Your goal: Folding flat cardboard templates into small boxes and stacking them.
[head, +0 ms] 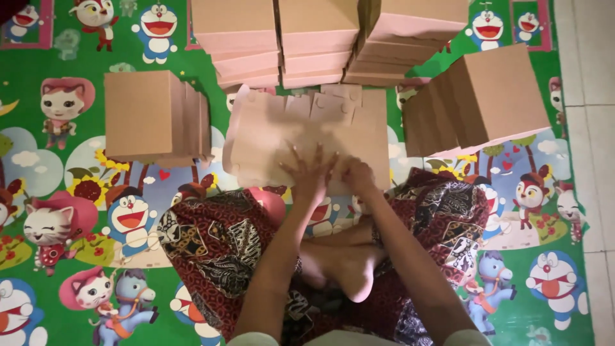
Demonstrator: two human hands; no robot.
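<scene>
Both hands, the left hand (309, 174) with fingers spread flat and the right hand (356, 175) curled, pressed on the flat cardboard sheet (307, 131) lying just below the pink box stacks (318, 40); firm, even pressure along creases would have folded it cleanly

My hands (330, 174) hemmed in: box stacks (320, 41) at mat's far edge, folded boxes (154, 115) left, another pile (480, 102) right. Open mat (38, 256) toward near-left corner, near-right too.

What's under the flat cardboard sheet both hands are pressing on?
The flat cardboard sheet lies on the green cartoon play mat, which shows round its edges. Left hand and right hand rest on its near edge. Whatever lies directly beneath the sheet is covered.
</scene>
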